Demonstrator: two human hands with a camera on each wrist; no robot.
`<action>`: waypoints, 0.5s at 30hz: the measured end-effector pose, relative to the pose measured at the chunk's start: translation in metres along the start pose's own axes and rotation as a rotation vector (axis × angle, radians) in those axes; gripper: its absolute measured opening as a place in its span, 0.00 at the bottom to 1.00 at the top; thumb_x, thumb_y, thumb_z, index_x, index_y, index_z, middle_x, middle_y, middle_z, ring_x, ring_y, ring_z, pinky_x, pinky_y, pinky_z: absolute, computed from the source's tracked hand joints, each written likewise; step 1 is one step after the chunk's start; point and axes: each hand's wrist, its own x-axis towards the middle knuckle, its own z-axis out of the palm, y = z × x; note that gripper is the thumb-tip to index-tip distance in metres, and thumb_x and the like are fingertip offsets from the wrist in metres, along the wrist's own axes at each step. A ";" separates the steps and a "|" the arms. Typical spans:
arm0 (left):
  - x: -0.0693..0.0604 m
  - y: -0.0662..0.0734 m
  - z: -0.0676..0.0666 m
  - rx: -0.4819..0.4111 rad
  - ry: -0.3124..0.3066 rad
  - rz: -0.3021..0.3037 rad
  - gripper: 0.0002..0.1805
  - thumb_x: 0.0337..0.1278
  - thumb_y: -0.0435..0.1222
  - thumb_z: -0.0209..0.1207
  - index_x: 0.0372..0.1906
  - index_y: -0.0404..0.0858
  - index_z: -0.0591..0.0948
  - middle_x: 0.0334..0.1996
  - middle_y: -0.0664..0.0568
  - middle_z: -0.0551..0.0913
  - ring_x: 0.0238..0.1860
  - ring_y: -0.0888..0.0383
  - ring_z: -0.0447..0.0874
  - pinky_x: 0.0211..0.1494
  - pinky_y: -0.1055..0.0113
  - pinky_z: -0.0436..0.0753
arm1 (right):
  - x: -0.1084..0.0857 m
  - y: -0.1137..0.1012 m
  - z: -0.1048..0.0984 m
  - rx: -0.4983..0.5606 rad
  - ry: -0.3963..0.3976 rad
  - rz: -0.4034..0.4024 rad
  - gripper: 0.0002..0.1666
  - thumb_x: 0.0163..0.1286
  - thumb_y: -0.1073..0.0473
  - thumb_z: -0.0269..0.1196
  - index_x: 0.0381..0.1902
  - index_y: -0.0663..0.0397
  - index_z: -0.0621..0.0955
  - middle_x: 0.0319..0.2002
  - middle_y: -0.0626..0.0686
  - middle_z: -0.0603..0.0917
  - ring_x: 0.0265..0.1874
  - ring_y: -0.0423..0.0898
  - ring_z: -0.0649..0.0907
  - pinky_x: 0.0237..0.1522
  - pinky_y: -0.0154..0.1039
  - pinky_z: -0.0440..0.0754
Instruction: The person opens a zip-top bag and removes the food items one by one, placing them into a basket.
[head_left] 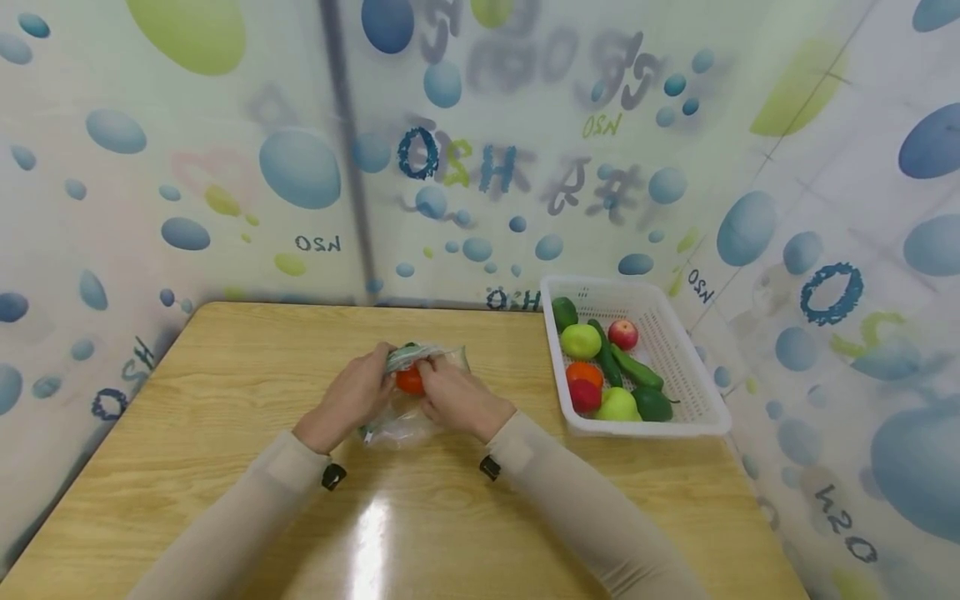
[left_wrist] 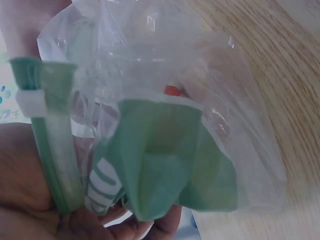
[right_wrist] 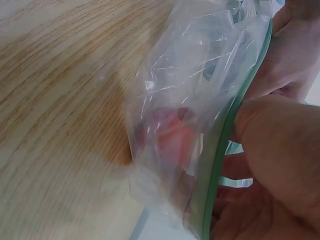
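Between the two hands, above the table, is a clear plastic zip bag (head_left: 405,427) with green trim. My left hand (head_left: 352,400) grips its edge at the left; the left wrist view shows the bag's green zip strip with a white slider (left_wrist: 31,103) beside that hand. My right hand (head_left: 463,398) holds the other side, its thumb (right_wrist: 275,145) against the green-edged rim of the bag. A round red-orange thing (head_left: 410,380), like a tomato, shows between the hands. Through the plastic, the right wrist view shows it as a red shape (right_wrist: 175,137). Some fingertips are hidden by the bag.
A white perforated basket (head_left: 701,392) stands at the table's right side. It holds several fruits and vegetables, among them a red apple (head_left: 623,334), an orange (head_left: 584,375) and long green vegetables (head_left: 636,367). Patterned walls rise behind the wooden table (head_left: 225,375).
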 end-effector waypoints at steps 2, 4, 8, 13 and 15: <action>0.001 0.000 0.001 -0.005 -0.003 0.008 0.21 0.85 0.28 0.58 0.74 0.26 0.77 0.64 0.28 0.90 0.56 0.36 0.95 0.60 0.39 0.93 | 0.000 0.000 0.000 -0.034 0.016 0.006 0.37 0.88 0.55 0.69 0.84 0.68 0.74 0.78 0.69 0.81 0.71 0.57 0.90 0.73 0.46 0.91; 0.001 0.000 0.001 -0.010 -0.009 0.012 0.21 0.85 0.27 0.58 0.74 0.26 0.77 0.64 0.28 0.91 0.54 0.38 0.95 0.58 0.40 0.94 | -0.001 -0.001 0.000 -0.065 0.017 0.018 0.33 0.90 0.52 0.67 0.81 0.67 0.77 0.75 0.69 0.83 0.67 0.56 0.91 0.70 0.46 0.93; 0.000 0.001 0.003 -0.018 -0.025 0.011 0.22 0.85 0.27 0.58 0.75 0.26 0.76 0.65 0.28 0.90 0.53 0.40 0.95 0.57 0.42 0.94 | -0.001 -0.002 -0.001 -0.084 -0.002 0.062 0.30 0.93 0.47 0.63 0.76 0.66 0.81 0.71 0.67 0.86 0.62 0.55 0.93 0.65 0.46 0.95; -0.001 0.003 0.003 -0.052 -0.060 0.024 0.24 0.84 0.27 0.57 0.76 0.25 0.75 0.64 0.27 0.91 0.42 0.46 0.91 0.47 0.50 0.92 | -0.001 -0.003 0.000 -0.027 0.003 0.103 0.33 0.89 0.48 0.69 0.78 0.66 0.80 0.72 0.64 0.88 0.66 0.54 0.92 0.71 0.46 0.92; -0.002 0.003 0.003 -0.066 -0.074 0.027 0.24 0.84 0.27 0.57 0.77 0.25 0.75 0.64 0.27 0.91 0.39 0.49 0.88 0.43 0.54 0.89 | -0.002 -0.003 0.001 -0.012 0.007 0.105 0.34 0.87 0.48 0.72 0.76 0.66 0.81 0.71 0.64 0.89 0.65 0.54 0.93 0.70 0.45 0.92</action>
